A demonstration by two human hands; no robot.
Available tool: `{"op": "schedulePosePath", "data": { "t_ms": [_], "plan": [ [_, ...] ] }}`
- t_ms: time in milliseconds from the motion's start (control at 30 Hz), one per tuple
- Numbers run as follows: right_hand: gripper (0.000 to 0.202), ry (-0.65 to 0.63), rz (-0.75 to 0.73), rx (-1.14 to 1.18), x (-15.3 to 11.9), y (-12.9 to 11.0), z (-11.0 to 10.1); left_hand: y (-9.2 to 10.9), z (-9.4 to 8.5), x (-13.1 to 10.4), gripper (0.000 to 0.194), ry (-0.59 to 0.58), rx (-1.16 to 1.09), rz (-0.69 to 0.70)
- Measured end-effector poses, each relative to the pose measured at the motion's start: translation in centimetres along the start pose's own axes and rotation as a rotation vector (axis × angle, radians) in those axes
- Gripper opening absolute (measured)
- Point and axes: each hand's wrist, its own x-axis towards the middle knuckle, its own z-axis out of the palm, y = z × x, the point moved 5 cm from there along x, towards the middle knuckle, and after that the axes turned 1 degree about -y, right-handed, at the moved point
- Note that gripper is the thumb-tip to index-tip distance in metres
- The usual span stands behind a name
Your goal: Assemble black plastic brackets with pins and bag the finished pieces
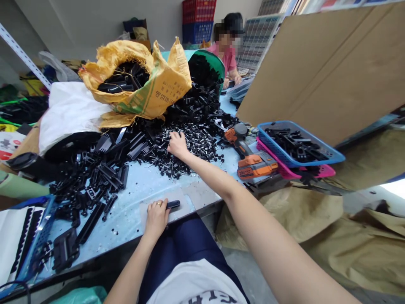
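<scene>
Near the table's front edge, my left hand (157, 217) is closed over a black plastic piece (173, 204), whose rounded end sticks out to the right; the rest of it is under my fingers. My right hand (177, 144) is stretched forward over a heap of small black-headed screws (199, 141). Its fingers look bent and somewhat apart at the heap, and I see nothing held in them. Larger black plastic parts (107, 173) lie in a loose pile to the left of the screws.
An orange cordless drill (255, 164) lies right of the screws, beside a blue basket (329, 155) of black parts over a pink basket (325, 171). A yellow woven sack (167, 88) and white sack (69, 112) stand behind. A cardboard sheet (332, 71) rises at right; a person (232, 67) sits opposite.
</scene>
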Motion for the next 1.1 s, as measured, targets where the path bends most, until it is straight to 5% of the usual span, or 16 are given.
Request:
{"op": "schedulePosePath", "data": {
  "t_ms": [133,267,400,500,667,800,933,1100],
  "plan": [
    [0.023,0.074,0.313,0.256,1.2,5.6,-4.1,-0.5,0.0,-0.2,0.037,0.051,-0.082,0.009],
    [0.02,0.141,0.38,0.53,-0.9,8.2,-8.6,-1.0,-1.2,0.3,0.041,0.238,-0.206,0.027],
    [0.02,0.032,0.271,0.913,-6.0,5.7,-10.8,-1.3,-4.5,2.0,0.045,0.488,-0.22,0.001],
    [0.027,-0.173,0.295,1.244,-9.9,2.0,-10.2,-0.6,-5.7,3.9,0.04,0.484,-0.225,0.012],
    [0.053,0.003,0.26,1.558,-14.3,-2.6,-9.2,2.3,-4.6,4.8,0.024,0.39,-0.45,-0.003],
    [0.064,-0.146,0.119,1.432,-17.5,-3.7,-7.7,4.4,-2.7,4.2,0.031,0.128,-0.435,0.157],
    [0.052,-0.431,0.009,0.861,-21.2,-1.4,-6.4,2.5,-0.1,3.2,0.033,-0.216,-0.198,0.269],
    [0.045,-0.657,-0.335,0.29,-24.6,-2.4,-4.7,0.8,0.7,2.7,0.029,-0.254,-0.112,0.188]
  ]
}}
